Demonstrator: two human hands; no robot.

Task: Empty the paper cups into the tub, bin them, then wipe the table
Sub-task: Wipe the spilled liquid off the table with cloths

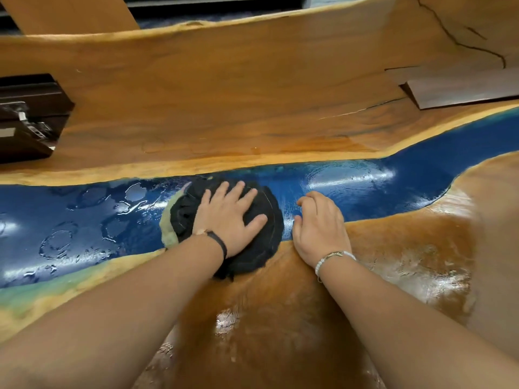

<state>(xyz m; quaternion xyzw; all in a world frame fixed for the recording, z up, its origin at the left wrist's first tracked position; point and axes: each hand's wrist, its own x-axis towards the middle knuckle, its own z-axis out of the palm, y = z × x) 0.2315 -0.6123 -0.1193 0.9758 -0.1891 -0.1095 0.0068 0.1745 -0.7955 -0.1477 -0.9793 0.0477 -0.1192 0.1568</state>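
Note:
A dark cloth (264, 248) lies bunched on the wooden table (224, 108), across its blue resin strip (84, 220). My left hand (227, 217) presses flat on the cloth with its fingers spread. Just to the right of the cloth, my right hand (320, 226) rests on the table with loosely curled fingers and holds nothing. Water rings and puddles (59, 240) shine on the blue strip to the left of the cloth. Neither paper cups nor a tub are in view.
A dark box with metal parts (28, 119) is set into the table at the far left. A dark wooden panel (463, 88) lies at the back right. Wet smears (421, 262) gleam on the wood near my right arm.

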